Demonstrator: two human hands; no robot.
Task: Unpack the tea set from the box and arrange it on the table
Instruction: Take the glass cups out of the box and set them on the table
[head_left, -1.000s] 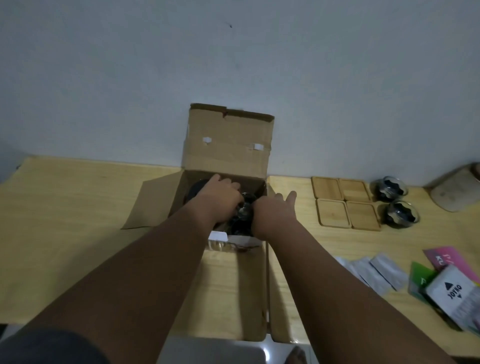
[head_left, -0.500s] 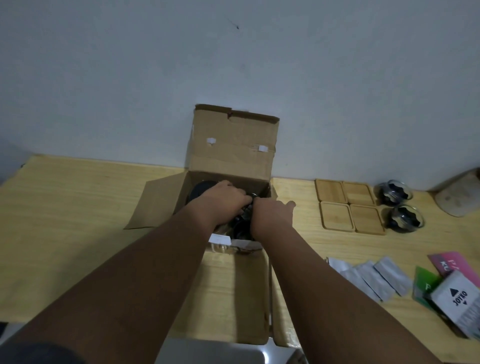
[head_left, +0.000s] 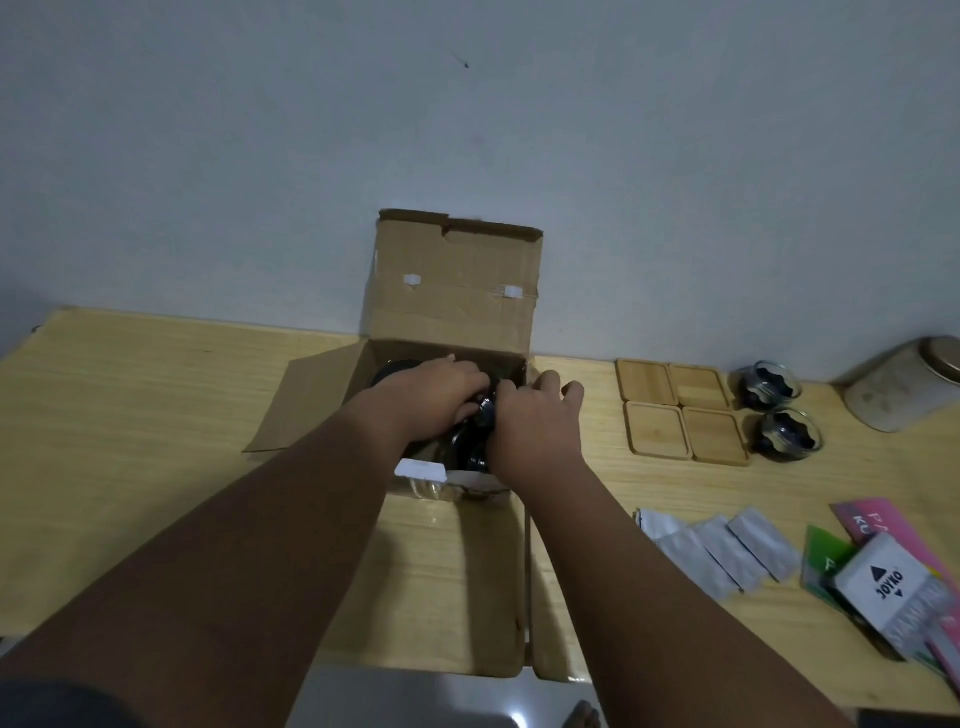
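An open cardboard box (head_left: 457, 306) stands on the wooden table (head_left: 130, 415) against the wall, flaps spread. Both my hands are down inside it. My left hand (head_left: 431, 395) curls over a dark glass piece (head_left: 470, 447) in the box. My right hand (head_left: 535, 431) grips the same dark piece from the right, its fingertips raised at the box's right wall. What exactly the piece is stays hidden by my hands. To the right lie four square wooden coasters (head_left: 683, 415) in a block, and two glass cups (head_left: 779, 415) with dark inserts.
A pale jar (head_left: 904, 384) lies on its side at the far right. Several white sachets (head_left: 722, 551) and coloured leaflets with a white pack (head_left: 883, 582) lie at the front right. The box's front flap (head_left: 457, 582) lies flat toward me.
My right hand has closed in from the box's right wall onto the dark piece beside my left hand. The view has shifted slightly.
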